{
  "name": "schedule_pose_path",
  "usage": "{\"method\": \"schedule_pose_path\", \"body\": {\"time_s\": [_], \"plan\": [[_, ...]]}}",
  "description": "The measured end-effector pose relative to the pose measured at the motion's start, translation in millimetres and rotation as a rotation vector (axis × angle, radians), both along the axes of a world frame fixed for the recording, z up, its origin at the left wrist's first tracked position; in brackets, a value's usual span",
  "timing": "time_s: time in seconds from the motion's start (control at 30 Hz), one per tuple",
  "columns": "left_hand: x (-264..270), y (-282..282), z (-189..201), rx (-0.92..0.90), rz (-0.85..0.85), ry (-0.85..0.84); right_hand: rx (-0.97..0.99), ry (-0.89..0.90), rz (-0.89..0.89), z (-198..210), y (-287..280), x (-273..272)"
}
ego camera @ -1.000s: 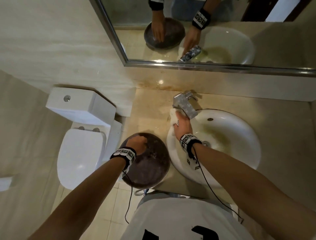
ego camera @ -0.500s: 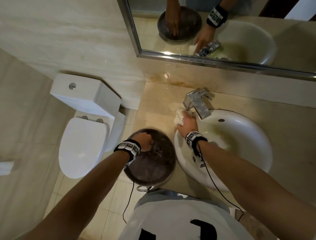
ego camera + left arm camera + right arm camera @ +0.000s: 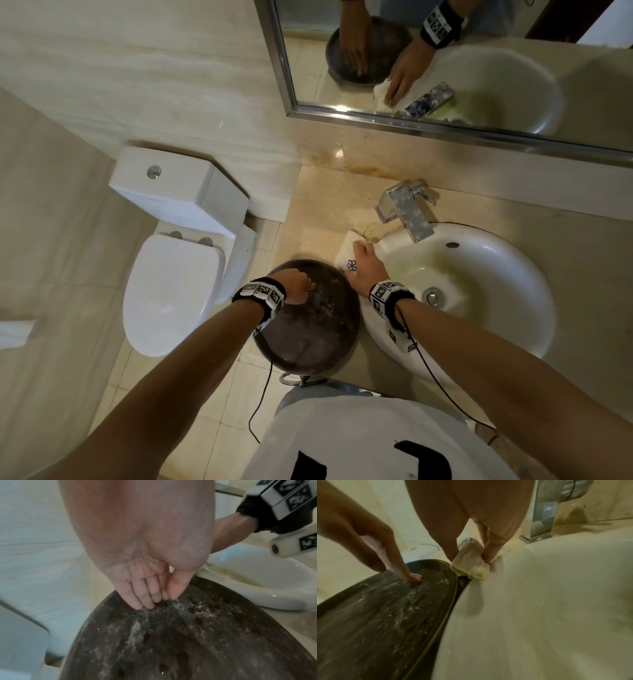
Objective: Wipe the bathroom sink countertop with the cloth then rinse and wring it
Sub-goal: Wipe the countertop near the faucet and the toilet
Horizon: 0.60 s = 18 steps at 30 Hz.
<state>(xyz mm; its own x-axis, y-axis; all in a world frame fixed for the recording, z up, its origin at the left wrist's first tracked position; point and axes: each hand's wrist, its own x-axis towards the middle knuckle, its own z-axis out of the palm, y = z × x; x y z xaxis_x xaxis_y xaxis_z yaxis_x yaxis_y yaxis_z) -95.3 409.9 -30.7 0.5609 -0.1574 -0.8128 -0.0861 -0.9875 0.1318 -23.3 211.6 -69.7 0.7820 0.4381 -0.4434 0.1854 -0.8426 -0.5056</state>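
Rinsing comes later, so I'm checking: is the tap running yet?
Off, as far as shows: no stream falls from the tap into the sink. The right hand holds the cloth beside it.

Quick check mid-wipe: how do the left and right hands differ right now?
The right hand grips the cloth on the countertop beside the sink; the left hand holds nothing. The left hand's straight fingertips rest on the dark round lid, while the right hand's fingers curl round the cloth. Both wear marker wristbands.

Bare arms, black wristbands (image 3: 261,297) with white marker blocks (cabled), white shirt (image 3: 359,442).
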Motion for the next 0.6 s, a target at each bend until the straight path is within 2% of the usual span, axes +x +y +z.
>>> {"method": "schedule_pose_path", "body": {"time_s": [0.17, 0.37, 0.6], "plan": [[-11.9, 12.6, -1.1, -0.037, -0.016, 0.028, -0.006, -0.001, -0.033, 2.3, 13.5, 8.6], [-18.3, 20.1, -4.2, -0.100, 0.029, 0.025, 0.002, -0.016, 0.033, -0.3, 38.7, 19.5], [-17.3, 18.1, 1.6, -0.089, 0.048, 0.040, -0.008, 0.037, 0.084, -2.4, 83.6, 32.0]]}}
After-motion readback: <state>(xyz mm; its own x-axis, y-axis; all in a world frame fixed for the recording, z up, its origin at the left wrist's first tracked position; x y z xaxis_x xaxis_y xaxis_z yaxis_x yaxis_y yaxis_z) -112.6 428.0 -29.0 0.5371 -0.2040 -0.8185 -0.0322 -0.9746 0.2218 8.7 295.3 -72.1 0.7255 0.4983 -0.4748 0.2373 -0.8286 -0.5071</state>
